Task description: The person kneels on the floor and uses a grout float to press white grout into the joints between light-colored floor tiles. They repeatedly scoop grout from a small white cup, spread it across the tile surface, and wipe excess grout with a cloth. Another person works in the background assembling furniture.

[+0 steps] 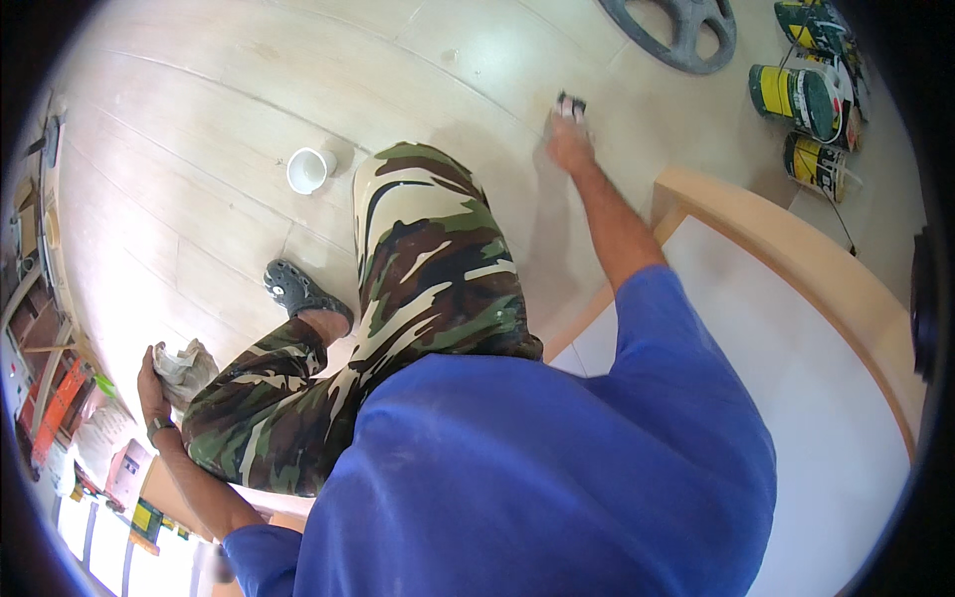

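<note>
The head view looks down over a blue shirt [517,468] and camouflage trousers [428,249] onto a pale planked floor [229,109]. Right of upper centre, the right hand [570,144] is reached out with its fingers curled around a small dark and white block [571,102]; hand and block are slightly blurred, and whether the block touches the floor cannot be told. At the lower left, the left hand [151,388] is partly closed on a crumpled whitish cloth [187,370], just beside the trouser knee; its fingers are mostly hidden, so how tightly it grips cannot be told. A dark band [159,426] circles the left wrist.

Left of the trousers, a white cup [311,170] stands on the floor in the upper left part of the frame, and below it a dark clog [303,295] covers one foot. A grey wheel-shaped object [686,35] is cut off by the top edge. Green and yellow buckets [796,99] are grouped at the upper right. Below them, a white panel [786,358] with a curved wooden edge [796,244] fills the right side. Along the left edge, near a white plastic bag [104,438], lies mixed clutter, including an orange-red piece [57,410].
</note>
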`<state>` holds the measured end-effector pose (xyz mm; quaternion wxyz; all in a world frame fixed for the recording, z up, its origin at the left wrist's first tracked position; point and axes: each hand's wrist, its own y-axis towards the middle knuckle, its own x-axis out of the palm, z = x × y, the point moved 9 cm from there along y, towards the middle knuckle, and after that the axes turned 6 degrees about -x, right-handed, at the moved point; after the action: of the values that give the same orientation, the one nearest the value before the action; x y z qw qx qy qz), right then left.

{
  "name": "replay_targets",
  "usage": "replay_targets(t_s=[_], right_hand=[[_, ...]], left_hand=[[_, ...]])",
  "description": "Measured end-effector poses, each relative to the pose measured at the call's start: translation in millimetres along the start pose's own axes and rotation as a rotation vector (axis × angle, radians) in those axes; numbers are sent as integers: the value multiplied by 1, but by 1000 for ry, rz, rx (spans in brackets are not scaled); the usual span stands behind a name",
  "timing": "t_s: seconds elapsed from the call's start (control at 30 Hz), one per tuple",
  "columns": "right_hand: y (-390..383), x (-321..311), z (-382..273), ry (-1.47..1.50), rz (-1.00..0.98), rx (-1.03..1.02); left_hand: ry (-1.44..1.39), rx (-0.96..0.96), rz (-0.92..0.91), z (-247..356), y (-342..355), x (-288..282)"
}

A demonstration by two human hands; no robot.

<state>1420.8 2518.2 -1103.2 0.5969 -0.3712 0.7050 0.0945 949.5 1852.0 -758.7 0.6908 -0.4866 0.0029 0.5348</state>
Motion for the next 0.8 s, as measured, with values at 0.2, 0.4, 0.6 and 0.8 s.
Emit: replay_targets(t_s=[0.2, 0.4, 0.6, 0.8], right_hand=[[-25, 1, -26, 3, -160, 8], [12, -7, 13, -41, -57, 17], [-11, 4, -13, -118, -106, -50], [25, 32, 7, -226, -18, -13]], left_hand=[[-6, 74, 6, 1, -4, -10], [1, 14, -11, -11, 7, -9], [-6, 17, 56, -20, -9, -27], [29, 76, -52, -11, 20, 1]])
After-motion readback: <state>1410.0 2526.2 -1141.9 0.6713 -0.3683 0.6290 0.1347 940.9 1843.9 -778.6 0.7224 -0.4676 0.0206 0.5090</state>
